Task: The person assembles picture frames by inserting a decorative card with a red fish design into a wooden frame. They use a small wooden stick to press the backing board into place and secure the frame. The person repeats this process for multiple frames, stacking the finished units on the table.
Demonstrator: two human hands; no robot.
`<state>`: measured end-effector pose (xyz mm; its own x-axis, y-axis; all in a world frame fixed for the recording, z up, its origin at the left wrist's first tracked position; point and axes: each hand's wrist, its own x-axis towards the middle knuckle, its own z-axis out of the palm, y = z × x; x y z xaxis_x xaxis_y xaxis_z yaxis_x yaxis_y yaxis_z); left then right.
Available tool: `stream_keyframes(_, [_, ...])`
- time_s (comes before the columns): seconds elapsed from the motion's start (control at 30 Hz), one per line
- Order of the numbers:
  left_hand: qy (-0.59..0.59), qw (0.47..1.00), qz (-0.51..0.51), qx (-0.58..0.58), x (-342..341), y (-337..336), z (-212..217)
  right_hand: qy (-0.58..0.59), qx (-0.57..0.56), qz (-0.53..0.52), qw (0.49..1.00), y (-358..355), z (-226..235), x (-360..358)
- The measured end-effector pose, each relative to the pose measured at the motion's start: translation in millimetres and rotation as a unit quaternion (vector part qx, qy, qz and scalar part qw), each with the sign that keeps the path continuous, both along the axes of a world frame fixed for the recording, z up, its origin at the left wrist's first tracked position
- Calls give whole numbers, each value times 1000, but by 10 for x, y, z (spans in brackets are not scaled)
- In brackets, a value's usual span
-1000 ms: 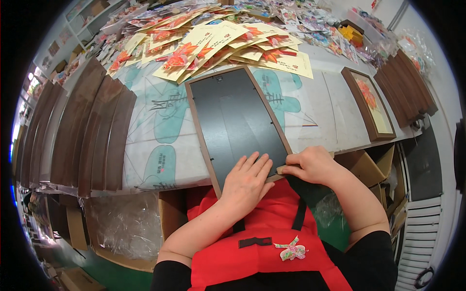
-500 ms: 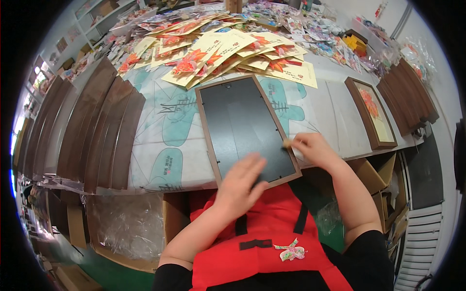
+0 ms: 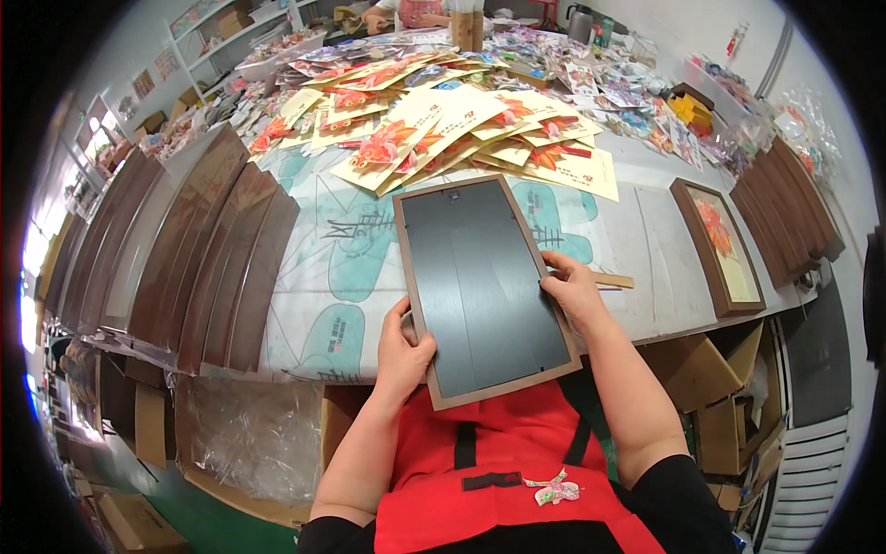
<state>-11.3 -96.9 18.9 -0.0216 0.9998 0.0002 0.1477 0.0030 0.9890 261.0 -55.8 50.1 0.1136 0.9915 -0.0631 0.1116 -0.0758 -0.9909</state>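
Workshop-looking room, with a long counter (image 3: 305, 277) under a pale cloth printed with teal shapes. From where I'm watching, going left to right: a fanned row of dark brown wooden frames (image 3: 198, 263) leans along the left edge. Past that, the left hand (image 3: 403, 346) is closed on the lower left edge of a brown-rimmed picture frame lying face down with its black backing board up (image 3: 480, 286), thumb on top of the rim. The frame sits in the middle, its near end hanging over the counter's edge above the red apron (image 3: 489, 462). The right hand (image 3: 574, 291) rests on the frame's right rim, fingers curled over it, gripping that edge lightly. Behind the frame is a heap of yellow cards with red flower prints (image 3: 434, 129). Further right there's a finished brown frame with a flower picture showing (image 3: 720, 245), then another stack of dark frames (image 3: 784, 217).

My read: the back is being seated or checked. Next move probably needs both hands holding the rim evenly so the board doesn't pop loose.
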Motion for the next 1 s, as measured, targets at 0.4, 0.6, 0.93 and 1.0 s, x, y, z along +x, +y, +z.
stream_keyframes(0.4, [-7,999,7,-54,79,-18,215,-52,9,-19,998,-13,-104,-86])
stream_keyframes(0.6, [38,999,-23,-12,-40,-168,115,-43,22,35,998,-301,-96,16])
stream_keyframes(0.93, [-34,999,-40,-12,-84,-415,-119,50,-54,105,992,-913,165,-72])
stream_keyframes(1.0, [-29,998,-47,-27,-83,-428,-52,21,-58,112,992,-909,166,-67])
